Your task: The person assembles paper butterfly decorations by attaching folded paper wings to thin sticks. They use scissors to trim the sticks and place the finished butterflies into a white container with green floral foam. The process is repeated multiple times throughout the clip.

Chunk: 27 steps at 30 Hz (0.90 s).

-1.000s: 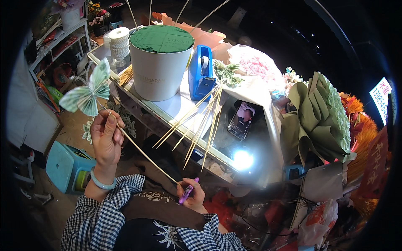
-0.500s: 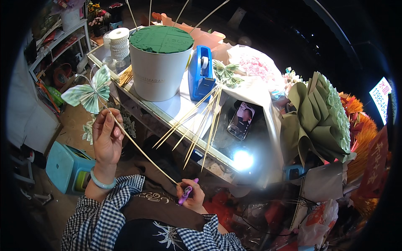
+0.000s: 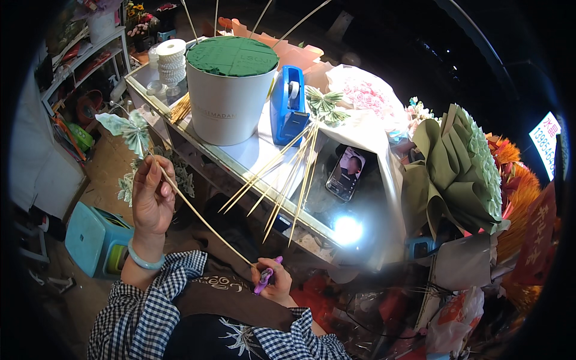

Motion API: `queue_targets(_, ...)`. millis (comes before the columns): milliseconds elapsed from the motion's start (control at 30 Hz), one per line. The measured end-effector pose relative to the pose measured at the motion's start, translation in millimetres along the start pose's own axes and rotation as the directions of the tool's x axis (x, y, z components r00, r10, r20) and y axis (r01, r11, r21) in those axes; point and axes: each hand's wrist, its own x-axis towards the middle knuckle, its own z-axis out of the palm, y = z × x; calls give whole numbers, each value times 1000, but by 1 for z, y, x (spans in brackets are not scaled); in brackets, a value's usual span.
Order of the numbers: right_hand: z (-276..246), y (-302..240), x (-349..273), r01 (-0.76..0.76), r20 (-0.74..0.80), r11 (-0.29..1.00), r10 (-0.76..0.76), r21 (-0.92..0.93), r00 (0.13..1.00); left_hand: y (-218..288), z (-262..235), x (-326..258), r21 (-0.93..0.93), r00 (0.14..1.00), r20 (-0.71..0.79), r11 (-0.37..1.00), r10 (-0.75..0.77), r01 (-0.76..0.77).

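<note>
My left hand (image 3: 153,201), a pale bangle on its wrist, pinches a thin wooden stick (image 3: 207,221) near its upper end. On top of that stick sits a green-and-white butterfly (image 3: 135,133) of pleated paper, seen partly side-on. Down at my lap, my right hand (image 3: 279,290) is closed around purple scissors (image 3: 263,282), and its fingertips meet the stick's lower end. The scissors' blades are hidden. Several more sticks (image 3: 282,186) lie fanned over the table's front edge, with pleated butterflies (image 3: 327,108) at their far ends.
A white bucket (image 3: 231,114) filled with green floral foam (image 3: 231,57) stands on the table, several sticks rising behind it. Beside it are a blue tape dispenser (image 3: 289,108) and a ribbon spool (image 3: 172,63). A phone (image 3: 346,174), a bright lamp (image 3: 348,230) and wrapped bouquets (image 3: 441,171) occupy the right.
The butterfly has turned from nearly face-on to a narrower, side-on view as the stick rolled in my fingers. Both hands stay almost in place, still holding the stick and scissors.
</note>
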Motion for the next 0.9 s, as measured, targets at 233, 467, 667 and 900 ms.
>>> queue_targets(233,4,-2,-1,17,-35,999,-15,33,999,2,-2,3,-61,999,-39,998,-35,32)
queue_targets(467,0,-5,5,40,85,997,-45,58,995,5,-2,6,-51,998,-49,998,-42,39)
queue_targets(667,-4,-5,8,53,165,998,-58,34,985,6,0,6,90,986,-159,994,-42,57)
queue_targets(900,-4,1,3,43,239,998,-34,-35,970,8,-1,6,149,991,-129,987,-36,55)
